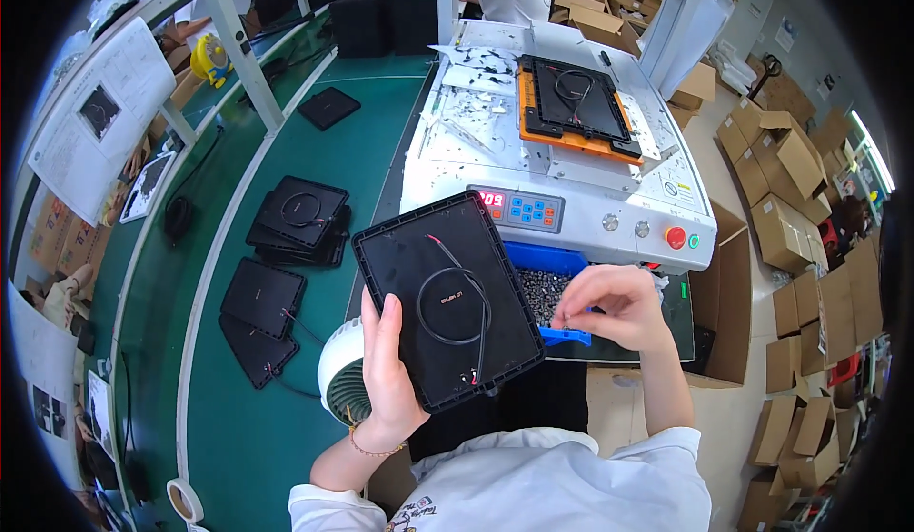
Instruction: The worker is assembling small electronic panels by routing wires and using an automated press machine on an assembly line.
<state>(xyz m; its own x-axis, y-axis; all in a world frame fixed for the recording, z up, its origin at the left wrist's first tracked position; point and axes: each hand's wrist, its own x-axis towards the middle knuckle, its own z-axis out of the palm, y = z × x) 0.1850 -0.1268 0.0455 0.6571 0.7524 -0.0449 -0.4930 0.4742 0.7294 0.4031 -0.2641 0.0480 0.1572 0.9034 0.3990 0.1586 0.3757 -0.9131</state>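
My left hand (388, 365) grips a black rectangular plastic panel (419, 256) by its left edge, thumb on top. The panel is tilted, with a coiled black cable (421, 315) lying on its face and red wire ends near two corners. Over the front rim of a blue bin (552, 258), my right hand (617, 305) is closed in a pinch; whatever is between the fingertips is too small to make out. Many small metal parts (539, 292) fill the bin. Part of the bin is hidden behind the panel and my right hand.
A white machine (443, 165) with a control panel (519, 210) and red button (675, 237) stands ahead. Its orange fixture (581, 147) holds another black panel. Stacked panels (301, 212) lie on the green bench (228, 341), near a pale fan (341, 370) and tape roll (185, 501).
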